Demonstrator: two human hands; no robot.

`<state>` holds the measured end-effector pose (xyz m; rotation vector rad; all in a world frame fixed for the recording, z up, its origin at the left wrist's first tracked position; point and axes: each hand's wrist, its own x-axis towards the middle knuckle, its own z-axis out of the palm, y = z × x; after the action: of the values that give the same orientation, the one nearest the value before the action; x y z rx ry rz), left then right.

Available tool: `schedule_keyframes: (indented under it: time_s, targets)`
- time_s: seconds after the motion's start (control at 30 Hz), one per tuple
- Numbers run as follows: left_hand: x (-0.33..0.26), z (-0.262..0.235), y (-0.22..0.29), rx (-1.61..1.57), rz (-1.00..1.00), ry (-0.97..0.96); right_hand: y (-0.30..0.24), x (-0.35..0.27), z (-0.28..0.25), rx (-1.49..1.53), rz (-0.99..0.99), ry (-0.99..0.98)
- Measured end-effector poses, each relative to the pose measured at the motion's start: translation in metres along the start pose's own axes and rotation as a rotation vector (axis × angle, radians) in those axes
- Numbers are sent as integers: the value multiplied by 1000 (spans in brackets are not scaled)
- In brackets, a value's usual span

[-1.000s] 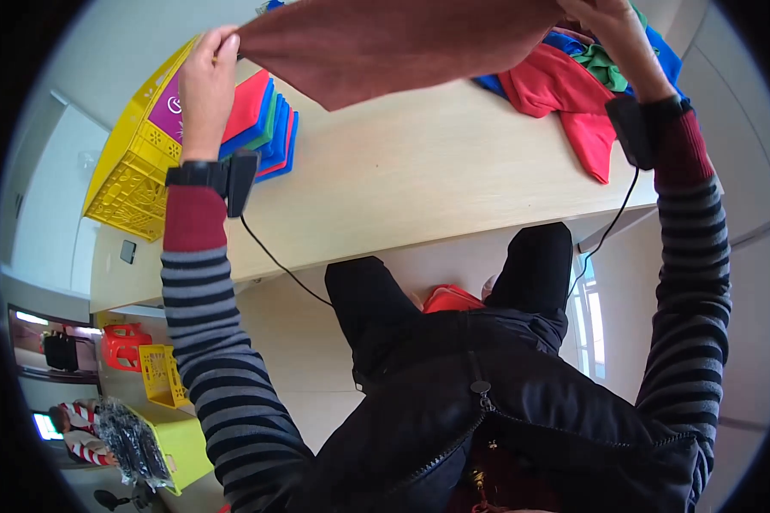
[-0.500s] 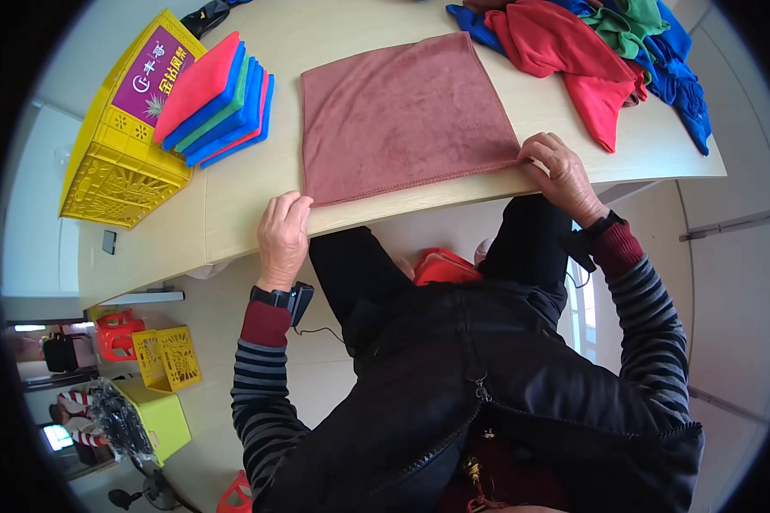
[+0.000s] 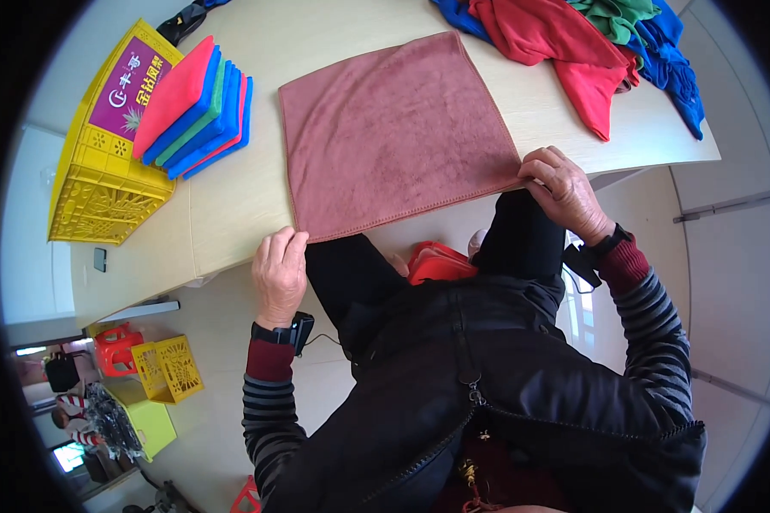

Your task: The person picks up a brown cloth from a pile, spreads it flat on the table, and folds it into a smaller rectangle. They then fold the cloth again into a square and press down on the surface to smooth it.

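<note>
A brownish-pink towel (image 3: 398,141) lies spread nearly flat on the pale table, with slight creases toward its far left part. Its near edge reaches the table's front edge. My left hand (image 3: 280,272) pinches the near left corner between thumb and fingers. At the near right corner, my right hand (image 3: 566,190) grips the towel in the same way. To the left rests a neat stack of folded towels (image 3: 198,109) in red, blue and green.
A yellow plastic crate (image 3: 111,167) with a purple panel stands beside the stack. Loose red, blue and green towels (image 3: 565,51) lie heaped at the far right. Below the table are a red object (image 3: 438,262), a red stool (image 3: 117,349) and another yellow crate (image 3: 169,368).
Both hands have drawn the towel toward me, the left side more so, bringing its near edge to the table's front edge. Both hands keep their hold on the corners.
</note>
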<state>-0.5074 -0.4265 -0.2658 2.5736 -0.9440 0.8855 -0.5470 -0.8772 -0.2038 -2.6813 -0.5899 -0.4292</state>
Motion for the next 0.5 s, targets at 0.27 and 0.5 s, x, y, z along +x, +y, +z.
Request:
schedule_keyframes:
  time_s: [0.27, 0.5]
  targets:
    - [5, -17, -4, -30, 23, -91, 1, 15, -25, 120, 0, -263]
    - [76, -6, -41, -134, -35, -63, 91, 123, -8, 539, 394, -38]
